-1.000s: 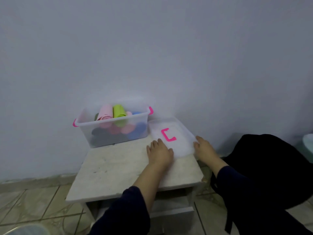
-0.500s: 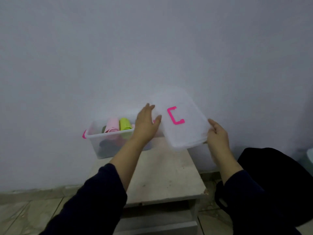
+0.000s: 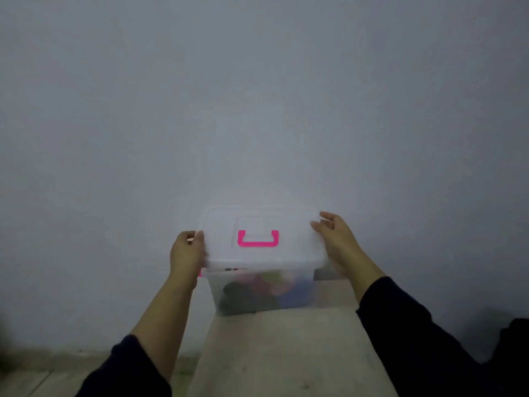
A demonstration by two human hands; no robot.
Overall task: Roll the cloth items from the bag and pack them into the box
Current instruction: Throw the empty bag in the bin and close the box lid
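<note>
A clear plastic box stands at the back of a small pale table, against the wall. Rolled cloths in pink, green, blue and dark colours show blurred through its front wall. A translucent lid with a pink handle lies level on top of the box. My left hand grips the lid's left edge. My right hand holds its right edge with fingers spread over the corner. Whether the lid is pressed fully down I cannot tell.
A plain grey wall rises right behind the box. A black bag sits low at the far right beside the table. Tiled floor shows at the lower left.
Both hands picked the lid up from the table beside the box, carried it left and set it level over the box. The camera has tilted up and shifted.
</note>
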